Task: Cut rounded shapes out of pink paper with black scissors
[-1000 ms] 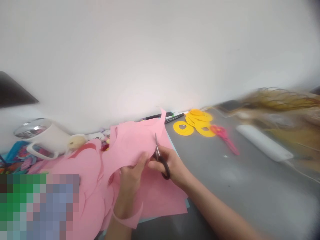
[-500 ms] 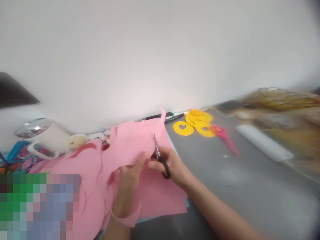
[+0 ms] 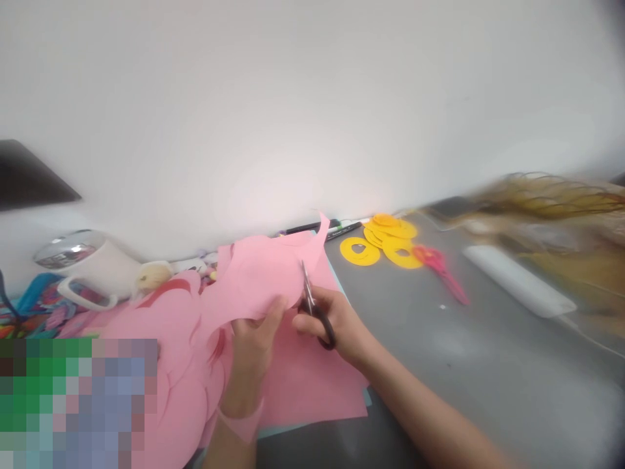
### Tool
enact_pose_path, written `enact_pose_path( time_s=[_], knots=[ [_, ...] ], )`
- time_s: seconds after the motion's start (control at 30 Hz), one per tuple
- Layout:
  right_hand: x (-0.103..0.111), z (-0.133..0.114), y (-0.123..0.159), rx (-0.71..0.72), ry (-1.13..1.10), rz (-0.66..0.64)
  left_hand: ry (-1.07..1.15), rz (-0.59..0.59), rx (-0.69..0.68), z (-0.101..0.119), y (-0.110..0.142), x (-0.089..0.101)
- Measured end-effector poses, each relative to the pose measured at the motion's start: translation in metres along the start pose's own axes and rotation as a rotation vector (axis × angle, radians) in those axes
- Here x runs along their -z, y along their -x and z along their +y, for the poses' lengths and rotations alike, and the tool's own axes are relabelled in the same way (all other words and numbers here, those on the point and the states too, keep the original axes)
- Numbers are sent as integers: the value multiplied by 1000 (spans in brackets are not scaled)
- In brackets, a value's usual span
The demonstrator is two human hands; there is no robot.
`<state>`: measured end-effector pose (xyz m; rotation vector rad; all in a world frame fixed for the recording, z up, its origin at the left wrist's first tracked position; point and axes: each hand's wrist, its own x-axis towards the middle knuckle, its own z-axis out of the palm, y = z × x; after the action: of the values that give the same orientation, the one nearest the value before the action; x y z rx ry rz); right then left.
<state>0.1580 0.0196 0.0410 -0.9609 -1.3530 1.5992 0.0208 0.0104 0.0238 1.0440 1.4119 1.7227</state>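
My left hand point(image 3: 257, 335) pinches the near edge of a pink sheet of paper point(image 3: 256, 277), thumb on top and the other fingers hidden beneath. In my right hand point(image 3: 334, 322) is a pair of black-handled scissors point(image 3: 319, 319), its blades at the right edge of that sheet and pointing away from me. A narrow cut strip curls up beyond the blade tips. Another pink paper strip point(image 3: 244, 423) lies across my left wrist. Below both hands rests a stack of pink sheets point(image 3: 317, 384) with a light blue sheet showing at its edge.
Cut pink paper pieces point(image 3: 141, 352) pile up at left, beside a white mug point(image 3: 107, 270). Yellow paper rings point(image 3: 360, 251), pink scissors point(image 3: 444, 273) and a white power strip point(image 3: 520, 280) lie to the right. Black pens point(image 3: 344, 230) are near the wall.
The strip across my left wrist has shifted and hangs closer around it. Both hands keep nearly the same place on the sheet; the whole view has moved slightly.
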Motion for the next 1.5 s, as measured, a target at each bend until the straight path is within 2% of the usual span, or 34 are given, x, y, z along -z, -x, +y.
enact_pose_path(
  time_s=[0.17,0.53,0.67,0.9,1.5],
  knots=[
    [0,1,1,-19,-7,10,173,7,79,5,0,-3],
    [-3,5,2,-56,2,36,166,-16,44,8,-2,-4],
    [-3,5,2,-27,-8,6,158,26,15,7,-2,-5],
    [-1,2,0,41,-74,-45,114,-39,48,10,-1,-3],
    [1,3,0,69,-11,-38,70,-49,20,13,-2,-2]
  ],
)
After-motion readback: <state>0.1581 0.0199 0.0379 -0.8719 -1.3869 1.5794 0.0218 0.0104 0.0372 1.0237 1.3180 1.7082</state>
